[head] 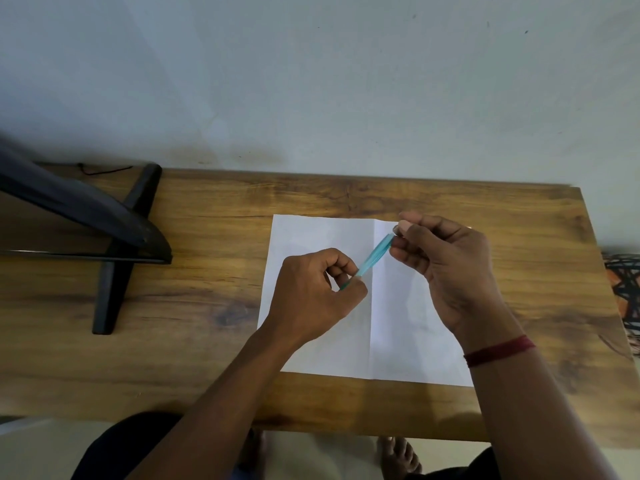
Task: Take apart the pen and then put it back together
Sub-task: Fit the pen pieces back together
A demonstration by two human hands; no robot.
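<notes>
Left grip (311,296) is pinching the lower end of the slim translucent teal plastic pen (375,252) between thumb and curled fingers. My right grip (446,268) has the upper end pinched at the fingertips, so both are clamped on the same thing. The pen sits slanted between them, low on my left and higher on my right, held up off the surface. Both ends are buried in my fingers, so I honestly can't tell if it's in one piece or partly pulled apart.

Right under it is a white sheet of paper with a fold crease down the middle (408,341), lying flat on the brown wood-grain bench (207,341). There's a dark red thread band (498,349) around my right wrist. Well off to the left on the bench is a black cross-shaped stand foot (114,271) with a dark panel leaning over it.
</notes>
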